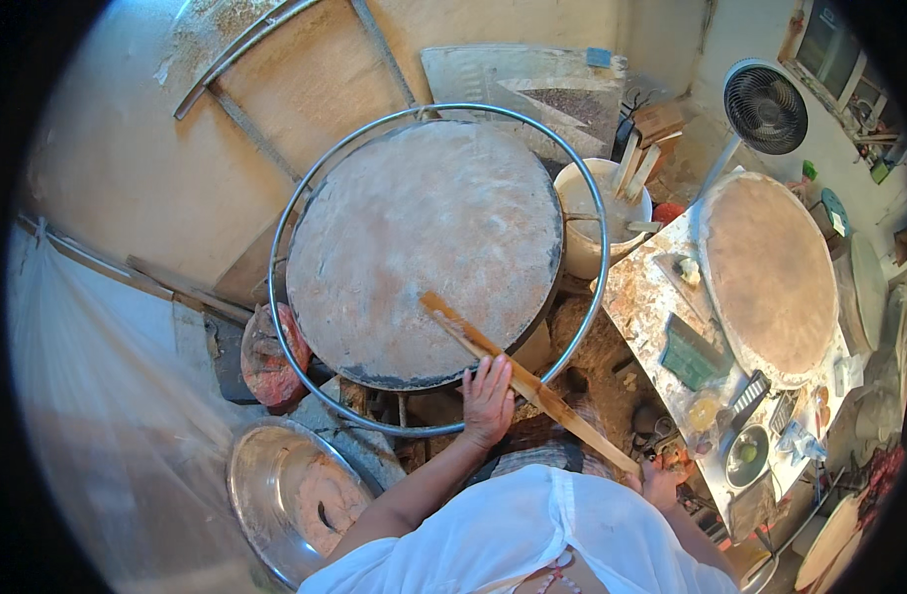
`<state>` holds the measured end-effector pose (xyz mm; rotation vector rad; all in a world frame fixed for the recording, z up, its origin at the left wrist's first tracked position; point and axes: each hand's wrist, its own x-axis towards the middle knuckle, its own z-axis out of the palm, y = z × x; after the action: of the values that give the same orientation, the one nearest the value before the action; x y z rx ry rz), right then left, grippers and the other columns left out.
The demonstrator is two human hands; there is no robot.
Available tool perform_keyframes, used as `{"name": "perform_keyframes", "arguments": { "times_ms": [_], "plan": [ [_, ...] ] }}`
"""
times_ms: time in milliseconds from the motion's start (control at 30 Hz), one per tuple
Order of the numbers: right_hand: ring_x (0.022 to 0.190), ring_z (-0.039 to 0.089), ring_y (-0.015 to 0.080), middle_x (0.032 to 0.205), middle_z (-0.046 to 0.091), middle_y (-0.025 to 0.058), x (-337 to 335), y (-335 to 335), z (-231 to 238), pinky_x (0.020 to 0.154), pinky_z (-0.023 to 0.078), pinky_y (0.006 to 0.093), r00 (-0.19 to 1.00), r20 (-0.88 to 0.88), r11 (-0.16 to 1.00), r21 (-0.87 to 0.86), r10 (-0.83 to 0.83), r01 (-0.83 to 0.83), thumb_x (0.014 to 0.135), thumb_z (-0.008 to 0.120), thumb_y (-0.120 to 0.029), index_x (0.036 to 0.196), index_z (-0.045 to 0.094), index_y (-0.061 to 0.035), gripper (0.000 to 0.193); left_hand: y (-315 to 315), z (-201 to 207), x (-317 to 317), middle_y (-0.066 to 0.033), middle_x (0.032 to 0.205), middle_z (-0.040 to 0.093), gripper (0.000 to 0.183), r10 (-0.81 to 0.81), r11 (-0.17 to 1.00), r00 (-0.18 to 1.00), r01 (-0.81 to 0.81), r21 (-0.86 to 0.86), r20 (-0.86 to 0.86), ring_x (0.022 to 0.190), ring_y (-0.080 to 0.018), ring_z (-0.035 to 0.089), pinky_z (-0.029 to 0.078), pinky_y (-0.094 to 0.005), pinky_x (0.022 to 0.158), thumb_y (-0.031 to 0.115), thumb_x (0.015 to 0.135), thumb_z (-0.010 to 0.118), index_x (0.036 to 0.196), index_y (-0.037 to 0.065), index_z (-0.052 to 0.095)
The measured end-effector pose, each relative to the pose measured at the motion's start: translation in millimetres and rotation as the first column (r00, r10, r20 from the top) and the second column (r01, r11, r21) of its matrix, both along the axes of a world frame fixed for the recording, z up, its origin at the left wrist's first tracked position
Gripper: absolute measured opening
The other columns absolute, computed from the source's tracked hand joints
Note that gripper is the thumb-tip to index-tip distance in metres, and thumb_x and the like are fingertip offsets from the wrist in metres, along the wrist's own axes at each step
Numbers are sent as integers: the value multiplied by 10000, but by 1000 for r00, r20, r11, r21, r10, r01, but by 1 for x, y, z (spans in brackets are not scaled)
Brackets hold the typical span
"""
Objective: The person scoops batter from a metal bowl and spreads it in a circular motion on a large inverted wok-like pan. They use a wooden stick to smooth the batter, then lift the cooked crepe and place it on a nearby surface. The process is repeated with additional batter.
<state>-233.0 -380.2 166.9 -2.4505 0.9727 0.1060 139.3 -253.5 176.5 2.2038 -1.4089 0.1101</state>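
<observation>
Three containers hold something: at lower left, a wide metal basin point(241, 490) contains a pinkish-brown mixture point(327, 485) with a small dark object in it; beyond the griddle, a white bucket point(582, 255) has greyish contents and wooden slats point(632, 170) leaning at its top; on the table point(639, 287) at right, a small bowl has a green round item point(748, 452) inside. The person's left hand point(488, 401) is fairly flat, fingers extended, touching a long wooden blade point(572, 418) that slants from over the large round griddle point(414, 218) toward the right hand point(659, 482). That right hand is at the blade's near end, partly hidden; how far its fingers close cannot be told. Whether the blade's far tip touches the griddle is unclear. The basin's lower edge is cut off by shadow and sleeve.
</observation>
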Motion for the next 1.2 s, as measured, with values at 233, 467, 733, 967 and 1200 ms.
{"name": "perform_keyframes", "arguments": {
  "times_ms": [233,467,733,967,1200],
  "plan": [
    [614,604,415,660,590,239,-1,1,-14,517,451,490,962,-59,952,136,-268,274,903,546,-446,817,582,-19,436,-104,1,-6,-170,1458,387,522,-62,993,998,59,-105,-23,1393,-349,291,226,-521,1112,210,891,540,1344,-35,452],
    [636,498,216,635,535,130,61,-51,73,657,448,399,971,-65,753,620,-228,219,1012,393,-411,800,576,37,528,-133,17,39,-157,1343,496,405,30,999,999,-31,-37,-13,1367,-340,329,234,-541,1104,247,912,509,1211,-21,568],
    [628,569,314,667,574,207,76,-12,59,643,465,441,998,-56,775,629,-31,60,979,430,-461,812,598,31,546,-25,15,53,-136,1378,485,417,167,986,986,-167,-28,9,1365,-341,335,232,-541,1100,215,887,527,1243,1,558],
    [650,612,412,651,609,215,6,31,12,600,491,468,991,-126,985,160,-44,64,869,577,-501,809,602,-4,501,37,4,11,-160,1435,422,527,-37,999,999,37,4,33,1372,-338,329,220,-523,1111,174,854,542,1343,-9,469],
    [617,525,283,628,527,169,-3,36,-3,584,443,415,957,-92,923,252,-277,291,936,508,-407,809,569,9,440,-60,8,-8,-180,1459,372,585,-135,985,984,120,-127,-117,1399,-353,268,219,-505,1121,223,875,551,1372,-48,404]
  ]
}}
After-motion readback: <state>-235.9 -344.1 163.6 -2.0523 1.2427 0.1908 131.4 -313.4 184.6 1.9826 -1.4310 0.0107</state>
